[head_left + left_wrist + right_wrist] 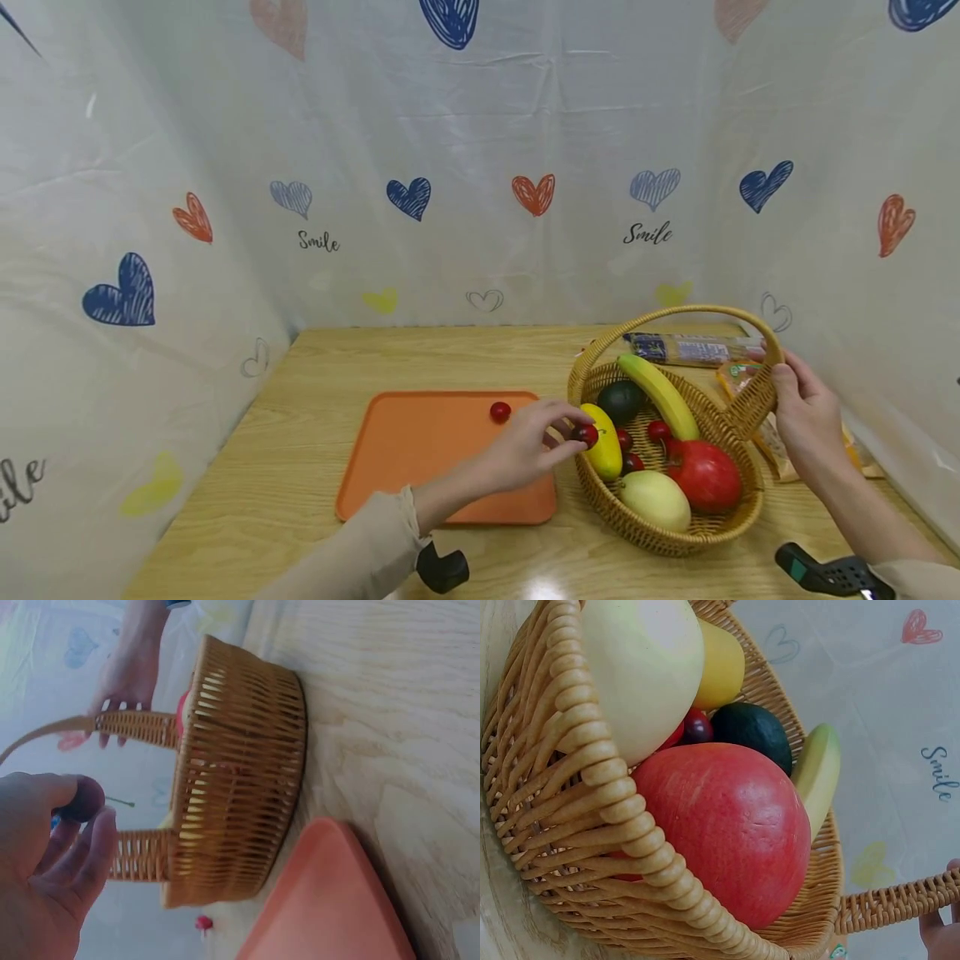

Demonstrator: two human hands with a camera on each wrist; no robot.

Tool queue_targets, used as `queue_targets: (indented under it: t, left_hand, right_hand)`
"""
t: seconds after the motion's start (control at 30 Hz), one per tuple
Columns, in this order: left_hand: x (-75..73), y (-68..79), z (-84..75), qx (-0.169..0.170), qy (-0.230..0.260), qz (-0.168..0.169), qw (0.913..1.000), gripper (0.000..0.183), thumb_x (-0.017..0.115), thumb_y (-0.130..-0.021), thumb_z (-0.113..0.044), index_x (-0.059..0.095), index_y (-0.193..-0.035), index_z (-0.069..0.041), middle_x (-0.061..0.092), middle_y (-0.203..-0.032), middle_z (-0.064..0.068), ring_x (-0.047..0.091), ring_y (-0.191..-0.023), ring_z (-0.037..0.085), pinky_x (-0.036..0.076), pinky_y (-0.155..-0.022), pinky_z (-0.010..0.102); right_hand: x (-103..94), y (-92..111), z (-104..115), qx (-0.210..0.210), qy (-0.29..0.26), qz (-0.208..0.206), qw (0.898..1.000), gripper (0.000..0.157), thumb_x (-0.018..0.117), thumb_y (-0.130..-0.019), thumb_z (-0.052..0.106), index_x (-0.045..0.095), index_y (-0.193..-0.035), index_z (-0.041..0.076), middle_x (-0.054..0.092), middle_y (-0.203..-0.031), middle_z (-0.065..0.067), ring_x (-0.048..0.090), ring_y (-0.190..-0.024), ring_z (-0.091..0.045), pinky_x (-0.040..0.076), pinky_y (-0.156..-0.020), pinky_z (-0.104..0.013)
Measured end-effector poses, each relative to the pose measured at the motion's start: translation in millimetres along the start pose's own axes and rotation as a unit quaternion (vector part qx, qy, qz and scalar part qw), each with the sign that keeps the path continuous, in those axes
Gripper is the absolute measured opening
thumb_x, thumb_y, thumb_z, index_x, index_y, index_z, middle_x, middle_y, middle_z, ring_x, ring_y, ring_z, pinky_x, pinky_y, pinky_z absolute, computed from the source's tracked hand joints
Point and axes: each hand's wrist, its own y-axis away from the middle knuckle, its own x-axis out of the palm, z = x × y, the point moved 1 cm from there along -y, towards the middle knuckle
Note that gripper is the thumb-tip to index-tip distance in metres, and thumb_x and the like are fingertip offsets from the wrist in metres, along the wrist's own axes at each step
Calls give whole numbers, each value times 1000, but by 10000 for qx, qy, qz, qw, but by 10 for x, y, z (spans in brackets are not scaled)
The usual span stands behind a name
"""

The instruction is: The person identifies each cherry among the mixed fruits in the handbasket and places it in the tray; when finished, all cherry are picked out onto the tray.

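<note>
Between thumb and fingers, my left hand (528,446) pinches a dark red cherry (586,435) over the near-left rim of a wicker basket (660,540). The cherry's green stem shows in the left wrist view. My right hand (810,408) grips the basket's handle on its right side. Inside the basket lie a banana (660,395), a dark green avocado (621,402), a yellow fruit (604,450), a red pomegranate (705,477), a pale round melon (656,500) and several cherries (659,431). Another cherry (500,412) lies on the orange tray (420,450), partly behind my left hand.
Behind the basket lies a long clear pack (693,349) with a blue end. More packaged food (780,450) sits to the basket's right, partly hidden by it. A curtain (480,133) printed with hearts surrounds the wooden table (247,483) at the back and sides.
</note>
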Motion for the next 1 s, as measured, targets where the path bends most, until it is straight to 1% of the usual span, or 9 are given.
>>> queue_targets:
  t: [0.1, 0.33, 0.53, 0.67, 0.77, 0.83, 0.87, 0.93, 1.0]
  left_hand:
    - [-86, 72, 38, -36, 88, -182, 9998, 26, 63, -91, -13, 62, -117, -11, 58, -107, -1, 57, -88, 2, 50, -67, 14]
    - [-321, 297, 175, -313, 389, -502, 9975, 26, 64, -91, -13, 62, -117, -12, 57, -104, 1, 60, -90, 12, 53, -69, 22]
    - [-535, 449, 292, -738, 537, -838, 9923, 27, 64, -90, -10, 62, -117, -9, 58, -108, 5, 62, -93, 18, 54, -70, 29]
    - [-662, 487, 350, -946, 671, -1119, 9869, 28, 64, -90, -7, 61, -117, -4, 58, -109, 9, 63, -91, 23, 55, -68, 31]
    - [-741, 498, 416, -956, 720, -1359, 9835, 29, 64, -89, -5, 60, -118, -1, 58, -108, 12, 64, -90, 28, 56, -67, 35]
    - [-792, 509, 459, -1011, 738, -1532, 9802, 30, 63, -90, -5, 59, -119, 1, 58, -109, 14, 63, -91, 29, 55, -68, 37]
    - [-822, 512, 442, -1075, 748, -1595, 9785, 30, 62, -90, -3, 58, -119, 2, 57, -109, 16, 63, -92, 31, 55, -68, 37]
    - [-883, 516, 398, -1197, 744, -1694, 9754, 30, 61, -90, 0, 57, -119, 5, 57, -109, 19, 63, -92, 33, 55, -67, 33]
    - [-916, 526, 440, -1332, 716, -1790, 9722, 30, 60, -91, 0, 57, -120, 5, 56, -109, 20, 63, -91, 32, 55, -67, 32]
  right_hand:
    - [-4, -1, 2, -7, 38, 4, 10000, 32, 43, -100, 24, 56, -129, 17, 64, -100, 11, 59, -90, 2, 46, -72, -8]
    - [20, -11, 5, 34, 214, 57, 9997, 36, 44, -99, 29, 57, -130, 14, 65, -98, 10, 59, -90, 1, 46, -73, -9]
    - [23, -13, 7, 10, 167, 55, 9998, 36, 45, -99, 29, 57, -129, 13, 64, -99, 9, 59, -91, 1, 46, -73, -9]
    - [11, -7, 11, 22, 434, 31, 9990, 37, 44, -99, 31, 56, -131, 15, 64, -99, 10, 58, -90, 1, 45, -73, -8]
    - [3, -5, 11, 39, 538, 29, 9985, 38, 43, -100, 31, 56, -131, 15, 64, -98, 10, 58, -90, 0, 45, -73, -8]
    - [4, -4, 11, 33, 462, 30, 9989, 37, 43, -100, 30, 57, -130, 15, 64, -98, 10, 59, -89, 1, 45, -73, -8]
    - [6, -4, 11, 27, 375, 35, 9993, 37, 44, -100, 30, 57, -130, 14, 64, -98, 9, 59, -89, 1, 46, -73, -8]
    - [8, -2, 8, 12, 233, 34, 9997, 35, 45, -99, 29, 57, -129, 14, 64, -98, 9, 60, -89, 1, 46, -72, -9]
    - [7, -1, 7, 14, 114, 31, 9999, 34, 45, -99, 28, 57, -128, 14, 64, -98, 8, 60, -89, 1, 47, -72, -9]
